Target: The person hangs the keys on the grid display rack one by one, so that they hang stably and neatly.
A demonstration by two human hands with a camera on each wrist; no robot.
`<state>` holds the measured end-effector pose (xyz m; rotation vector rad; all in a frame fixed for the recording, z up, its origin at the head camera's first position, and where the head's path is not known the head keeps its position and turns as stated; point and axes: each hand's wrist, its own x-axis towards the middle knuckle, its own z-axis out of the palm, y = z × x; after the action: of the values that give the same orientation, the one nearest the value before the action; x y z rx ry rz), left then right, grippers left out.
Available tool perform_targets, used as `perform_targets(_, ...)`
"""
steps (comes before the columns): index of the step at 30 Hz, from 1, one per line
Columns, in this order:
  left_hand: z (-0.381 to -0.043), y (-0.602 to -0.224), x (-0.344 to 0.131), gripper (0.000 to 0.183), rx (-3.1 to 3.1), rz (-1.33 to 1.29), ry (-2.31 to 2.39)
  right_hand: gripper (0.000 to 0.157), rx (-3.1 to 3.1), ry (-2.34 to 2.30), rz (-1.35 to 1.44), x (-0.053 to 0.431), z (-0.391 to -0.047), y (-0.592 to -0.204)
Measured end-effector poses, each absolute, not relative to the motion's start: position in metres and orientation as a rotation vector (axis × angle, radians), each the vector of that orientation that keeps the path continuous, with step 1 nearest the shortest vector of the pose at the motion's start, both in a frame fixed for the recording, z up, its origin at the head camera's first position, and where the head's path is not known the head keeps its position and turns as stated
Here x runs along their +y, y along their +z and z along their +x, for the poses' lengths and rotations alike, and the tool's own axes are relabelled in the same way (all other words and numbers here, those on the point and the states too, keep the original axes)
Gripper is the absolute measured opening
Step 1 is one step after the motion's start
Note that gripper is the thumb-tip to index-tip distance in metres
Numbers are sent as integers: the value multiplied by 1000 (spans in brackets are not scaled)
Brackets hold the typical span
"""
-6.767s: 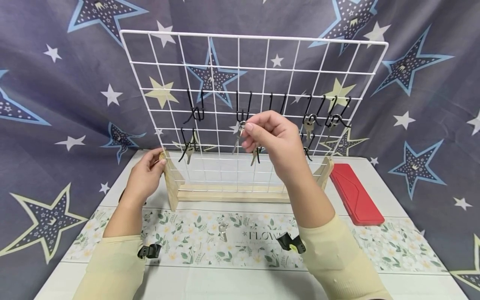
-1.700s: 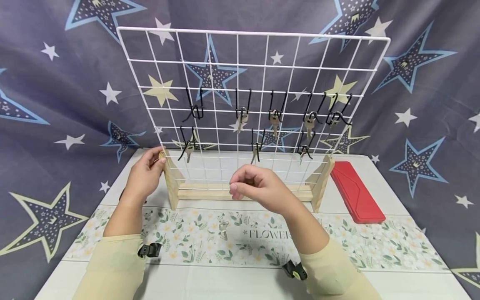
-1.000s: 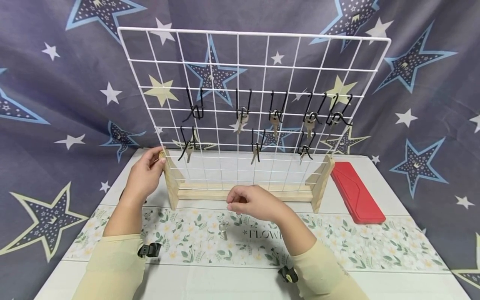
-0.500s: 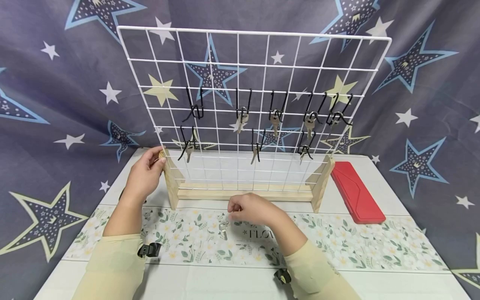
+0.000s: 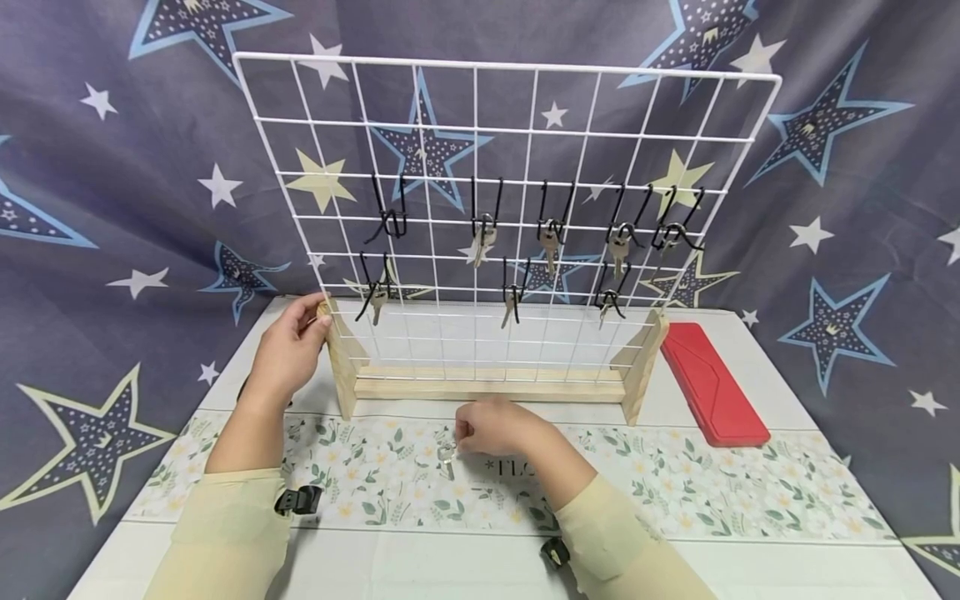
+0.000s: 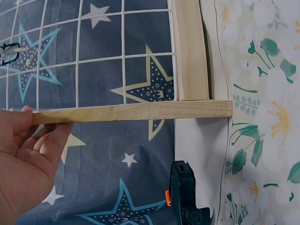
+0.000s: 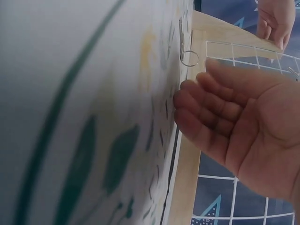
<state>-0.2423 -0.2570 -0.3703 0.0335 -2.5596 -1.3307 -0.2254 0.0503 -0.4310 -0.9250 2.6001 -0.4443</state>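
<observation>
My left hand holds the top of the left wooden upright of a stand, thumb on one side and fingers on the other. The stand carries a white wire grid panel. Low over the table, my right hand is beside a small key on a ring. In the right wrist view the fingers of the right hand are loosely bent with nothing between them, and the thumb tip is a little apart from the key ring.
Black hooks hang on the grid in two rows, most bearing keys, such as a key in the upper row. A red case lies right of the stand. A floral strip crosses the white table; a star-patterned cloth stands behind.
Earlier the right hand held a key up at the grid. More keys hang there now, and that hand has come down to the key on the table. The left hand has stayed put.
</observation>
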Motion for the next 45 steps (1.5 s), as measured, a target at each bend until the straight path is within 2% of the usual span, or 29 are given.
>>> perform_targets(22, -244, -371, -258, 47, -2579, 59, -1324, 20, 2718, -282, -931, 34, -225, -438)
perform_targets(45, -243, -370, -257, 48, -2576, 61, -1329, 17, 2764, -128, -1003, 30, -220, -436)
